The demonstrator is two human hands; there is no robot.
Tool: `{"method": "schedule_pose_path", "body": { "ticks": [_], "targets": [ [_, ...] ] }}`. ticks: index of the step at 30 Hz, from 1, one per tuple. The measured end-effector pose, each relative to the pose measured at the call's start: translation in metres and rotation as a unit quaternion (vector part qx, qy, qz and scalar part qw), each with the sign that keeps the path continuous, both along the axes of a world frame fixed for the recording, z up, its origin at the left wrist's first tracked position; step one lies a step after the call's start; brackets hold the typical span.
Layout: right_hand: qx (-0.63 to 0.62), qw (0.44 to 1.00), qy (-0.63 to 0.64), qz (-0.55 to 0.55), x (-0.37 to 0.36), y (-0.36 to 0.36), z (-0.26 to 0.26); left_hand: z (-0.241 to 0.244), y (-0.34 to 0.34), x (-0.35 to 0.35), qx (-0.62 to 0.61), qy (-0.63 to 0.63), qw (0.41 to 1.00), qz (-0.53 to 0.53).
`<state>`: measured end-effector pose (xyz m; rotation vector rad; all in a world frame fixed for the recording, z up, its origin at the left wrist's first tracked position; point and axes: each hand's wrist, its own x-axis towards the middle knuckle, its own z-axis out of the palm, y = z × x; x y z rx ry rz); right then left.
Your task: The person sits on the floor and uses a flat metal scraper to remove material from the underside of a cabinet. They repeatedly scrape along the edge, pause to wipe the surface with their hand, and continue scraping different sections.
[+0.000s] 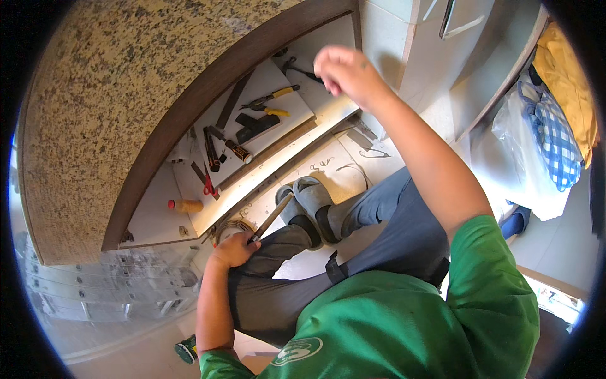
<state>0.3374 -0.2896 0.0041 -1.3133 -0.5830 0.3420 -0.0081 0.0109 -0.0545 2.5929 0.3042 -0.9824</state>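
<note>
My left hand [236,248] is closed around the near end of a long, narrow brown tool [274,216], which points up and right over the slippers. My right hand [348,76] is raised before the low cabinet, fingers curled and slightly blurred; whether it holds something cannot be told. Close to its fingertips lies a dark-handled hammer [303,71]. On a white board [296,111] inside the cabinet are yellow-handled pliers [270,97], a black tool [258,128], and a black-and-orange cylindrical item [238,150]. Red-handled scissors [209,185] lie at the board's left corner.
A granite countertop [118,85] overhangs the cabinet. A red-capped bottle [185,205] lies inside at left. Dark strips and curled scraps [322,165] litter the floor tiles around the slippers [310,194]. A coil [234,230] sits beyond my left hand. Bagged cloth [544,142] is at right.
</note>
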Motion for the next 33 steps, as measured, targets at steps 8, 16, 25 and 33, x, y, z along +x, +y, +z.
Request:
{"method": "schedule_pose_path", "body": {
  "ticks": [8,16,25,33],
  "targets": [
    [-0.365,0.909,-0.193,-0.060,0.018,-0.033,-0.025,0.003,-0.004,0.000,0.002,-0.004,1.000,-0.003],
    [0.240,0.952,0.158,-0.105,0.014,0.005,0.087,0.006,-0.003,0.002,0.002,0.039,0.999,0.029],
    [0.287,0.925,0.240,-0.072,-0.009,0.002,0.107,-0.002,0.002,0.000,0.009,0.027,0.999,0.015],
    [0.251,0.930,0.234,-0.129,0.014,0.012,0.099,-0.003,0.003,-0.005,0.003,-0.013,1.000,0.001]
  ]
}}
